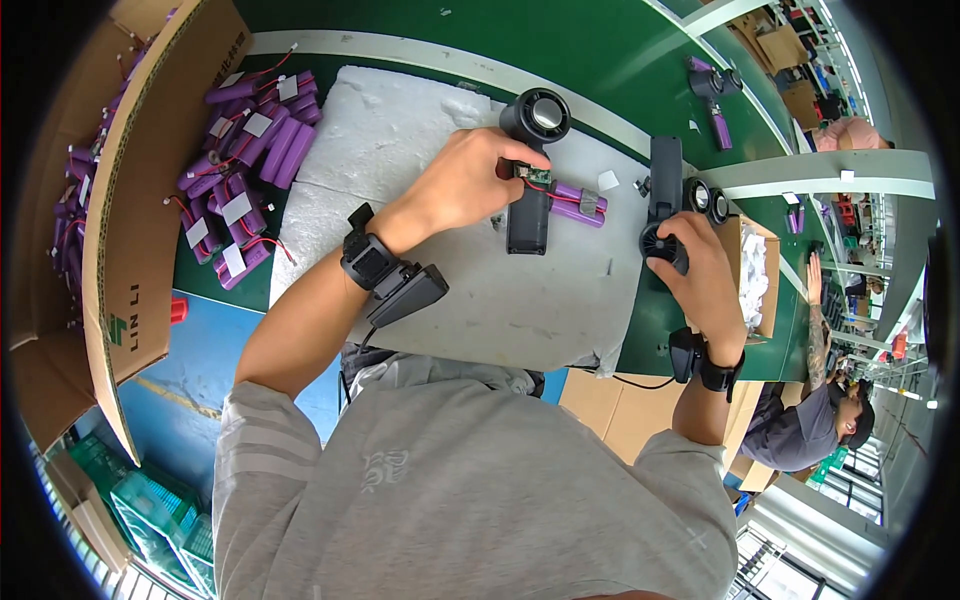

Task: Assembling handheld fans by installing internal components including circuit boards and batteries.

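Note:
Over the pale work mat, my left hand (462, 182) is closed, thumb and forefinger pinching a small green circuit board (535, 174). The board sits at the upper handle of a black handheld fan (527, 228), whose round head points away from me. From the board a red wire runs to a purple battery pack (577, 204) lying just right of the handle. My right hand (700, 268) has its fingers wrapped on the round head of a second black handheld fan (665, 168) at the mat's right edge. That fan's handle extends away from me.
Many purple battery packs (245, 140) lie heaped left of the white foam mat (400, 110), beside a tall cardboard box (140, 220) holding more. Right of my right hand are round fan heads (708, 200) and an open carton (768, 270) with white pieces. A co-worker (805, 430) is farther right.

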`<state>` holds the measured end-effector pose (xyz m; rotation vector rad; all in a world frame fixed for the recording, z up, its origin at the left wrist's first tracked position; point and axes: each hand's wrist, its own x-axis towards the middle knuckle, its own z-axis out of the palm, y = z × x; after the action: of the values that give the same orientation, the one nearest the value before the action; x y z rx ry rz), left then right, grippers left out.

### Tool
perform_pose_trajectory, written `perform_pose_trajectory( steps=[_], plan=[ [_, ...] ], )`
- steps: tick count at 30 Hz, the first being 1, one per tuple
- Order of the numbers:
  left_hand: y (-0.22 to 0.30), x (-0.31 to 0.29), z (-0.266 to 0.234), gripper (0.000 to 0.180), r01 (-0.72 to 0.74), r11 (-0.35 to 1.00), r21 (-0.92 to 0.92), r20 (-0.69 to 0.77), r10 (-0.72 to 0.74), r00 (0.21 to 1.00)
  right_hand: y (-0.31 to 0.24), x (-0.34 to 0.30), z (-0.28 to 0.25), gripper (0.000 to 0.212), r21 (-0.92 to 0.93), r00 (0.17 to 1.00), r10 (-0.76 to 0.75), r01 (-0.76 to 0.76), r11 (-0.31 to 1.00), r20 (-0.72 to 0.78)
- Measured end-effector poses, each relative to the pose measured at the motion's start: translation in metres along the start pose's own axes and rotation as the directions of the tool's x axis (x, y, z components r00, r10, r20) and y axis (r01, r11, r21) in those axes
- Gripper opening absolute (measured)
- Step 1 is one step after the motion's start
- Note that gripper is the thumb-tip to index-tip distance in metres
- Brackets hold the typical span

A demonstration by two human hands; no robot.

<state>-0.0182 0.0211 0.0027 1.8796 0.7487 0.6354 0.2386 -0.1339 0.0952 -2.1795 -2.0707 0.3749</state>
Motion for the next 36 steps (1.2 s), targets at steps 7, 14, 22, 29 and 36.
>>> perform_pose_trajectory(
  steps=[7,14,22,29,36],
  plan=[
    [-0.001,0.0,-0.001,0.035,0.013,0.999,-0.052,-0.036,-0.015,0.999,-0.048,0.049,0.048,0.045,0.141,0.929,-0.274,0.314,0.939,-0.249],
    [-0.004,0.002,-0.005,0.034,-0.037,0.999,0.009,-0.091,0.038,0.995,-0.036,0.058,0.065,0.042,0.408,0.945,-0.277,0.326,0.853,-0.174],
    [-0.002,0.004,-0.014,0.036,-0.001,0.999,0.049,-0.023,0.002,1.0,-0.037,0.052,0.065,0.045,0.896,0.903,-0.294,-0.178,0.406,0.313],
    [0.005,0.002,-0.014,0.033,-0.002,0.995,0.095,0.031,-0.001,1.0,-0.04,0.045,0.055,0.077,0.948,0.855,-0.41,-0.3,0.107,0.316],
    [-0.003,0.0,-0.005,0.032,-0.178,0.967,0.179,-0.019,0.185,0.983,-0.038,0.042,0.045,0.1,0.899,0.794,-0.442,-0.431,0.074,0.418]
  ],
)
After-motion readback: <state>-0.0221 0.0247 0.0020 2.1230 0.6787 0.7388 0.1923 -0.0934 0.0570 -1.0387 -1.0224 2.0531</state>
